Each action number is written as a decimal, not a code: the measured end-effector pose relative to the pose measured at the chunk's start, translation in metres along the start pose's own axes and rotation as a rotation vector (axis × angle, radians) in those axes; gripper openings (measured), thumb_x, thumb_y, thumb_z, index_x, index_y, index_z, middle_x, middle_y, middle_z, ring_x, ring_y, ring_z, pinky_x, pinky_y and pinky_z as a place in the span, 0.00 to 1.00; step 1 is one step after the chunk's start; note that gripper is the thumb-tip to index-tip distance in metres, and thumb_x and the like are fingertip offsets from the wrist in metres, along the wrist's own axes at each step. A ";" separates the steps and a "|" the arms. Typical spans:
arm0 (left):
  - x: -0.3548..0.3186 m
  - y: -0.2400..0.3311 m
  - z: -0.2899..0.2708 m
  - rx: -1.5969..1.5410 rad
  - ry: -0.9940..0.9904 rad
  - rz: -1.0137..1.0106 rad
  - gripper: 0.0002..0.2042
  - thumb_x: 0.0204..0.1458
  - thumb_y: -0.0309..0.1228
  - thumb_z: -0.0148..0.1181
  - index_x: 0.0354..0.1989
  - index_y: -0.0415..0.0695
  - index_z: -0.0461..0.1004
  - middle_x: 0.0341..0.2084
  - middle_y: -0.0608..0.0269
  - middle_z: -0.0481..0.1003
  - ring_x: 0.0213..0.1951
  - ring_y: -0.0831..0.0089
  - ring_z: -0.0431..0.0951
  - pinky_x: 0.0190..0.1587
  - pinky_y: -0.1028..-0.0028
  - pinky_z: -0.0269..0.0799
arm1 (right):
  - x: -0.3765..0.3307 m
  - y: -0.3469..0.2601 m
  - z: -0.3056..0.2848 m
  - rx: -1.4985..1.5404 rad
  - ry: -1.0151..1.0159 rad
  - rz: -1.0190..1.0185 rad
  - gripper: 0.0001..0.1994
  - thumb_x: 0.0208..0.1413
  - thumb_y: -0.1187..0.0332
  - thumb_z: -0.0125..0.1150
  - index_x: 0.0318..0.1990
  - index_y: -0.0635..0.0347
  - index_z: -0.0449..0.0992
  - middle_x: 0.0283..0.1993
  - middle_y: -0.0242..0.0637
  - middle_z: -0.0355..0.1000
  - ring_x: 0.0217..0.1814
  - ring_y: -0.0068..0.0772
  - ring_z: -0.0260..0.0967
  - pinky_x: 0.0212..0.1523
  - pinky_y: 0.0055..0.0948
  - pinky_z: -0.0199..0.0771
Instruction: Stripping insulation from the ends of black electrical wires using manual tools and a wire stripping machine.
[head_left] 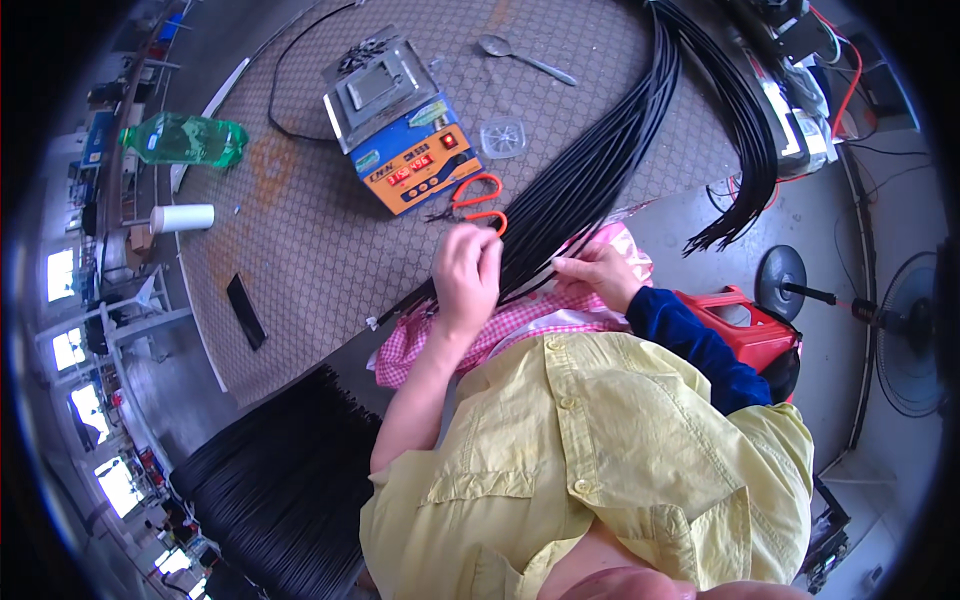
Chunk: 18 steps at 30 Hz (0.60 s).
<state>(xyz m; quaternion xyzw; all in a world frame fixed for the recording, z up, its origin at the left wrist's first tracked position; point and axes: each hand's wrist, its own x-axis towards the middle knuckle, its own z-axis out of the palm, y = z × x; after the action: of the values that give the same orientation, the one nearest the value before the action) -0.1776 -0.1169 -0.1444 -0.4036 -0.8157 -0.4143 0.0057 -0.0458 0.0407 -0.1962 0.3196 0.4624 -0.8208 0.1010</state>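
Note:
A thick bundle of thin black cables (610,150) runs across the table toward me, its near ends over a pink checked cloth (625,245) at my lap. My right hand (600,275) is closed in a pinch on a black cable beside the bundle. At the bundle's left side, my left hand (468,272) is closed, fingers curled down; what they hold is hidden. Just beyond it lie orange-handled scissors (480,188), next to a blue and orange solder pot (415,165) with a lit red display and a metal top.
A metal spoon (525,58) and clear dish (503,138) lie behind the scissors. A green bottle (185,140), white cylinder (183,218) and black strip (246,312) are left. Another cable bundle (755,130) hangs right. More black cables (280,480) sit lower left; a fan (905,320) stands right.

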 end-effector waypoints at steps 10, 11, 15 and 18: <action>-0.028 0.015 -0.034 -0.222 -0.303 -0.284 0.07 0.45 0.25 0.57 0.32 0.37 0.71 0.25 0.51 0.73 0.28 0.57 0.75 0.29 0.67 0.69 | -0.022 -0.057 0.011 0.229 -0.008 -0.316 0.10 0.55 0.65 0.52 0.33 0.65 0.70 0.28 0.38 0.71 0.27 0.26 0.69 0.31 0.24 0.70; -0.030 0.013 -0.037 -0.205 -0.332 -0.280 0.07 0.46 0.25 0.56 0.32 0.37 0.71 0.26 0.51 0.73 0.28 0.57 0.75 0.29 0.67 0.69 | -0.025 -0.060 0.007 0.227 0.052 -0.333 0.11 0.55 0.64 0.52 0.32 0.65 0.70 0.27 0.37 0.71 0.26 0.25 0.69 0.30 0.24 0.70; -0.041 0.008 -0.034 -0.170 -0.354 -0.310 0.06 0.46 0.28 0.56 0.30 0.38 0.72 0.24 0.51 0.73 0.28 0.57 0.74 0.30 0.67 0.68 | -0.041 -0.071 -0.007 -0.574 -0.047 -0.081 0.18 0.55 0.60 0.53 0.20 0.66 0.73 0.17 0.33 0.69 0.18 0.20 0.64 0.23 0.20 0.66; -0.039 0.011 -0.024 -0.153 -0.335 -0.257 0.05 0.45 0.26 0.56 0.28 0.38 0.73 0.22 0.53 0.73 0.26 0.60 0.74 0.29 0.67 0.68 | -0.056 -0.066 0.013 -0.757 -0.077 -0.467 0.12 0.51 0.66 0.58 0.21 0.66 0.72 0.15 0.33 0.67 0.16 0.21 0.64 0.21 0.21 0.65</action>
<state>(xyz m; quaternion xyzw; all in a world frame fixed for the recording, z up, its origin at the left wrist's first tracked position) -0.1519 -0.1550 -0.1353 -0.3589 -0.8161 -0.3996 -0.2134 -0.0380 0.0590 -0.1107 0.1163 0.7862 -0.6057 0.0398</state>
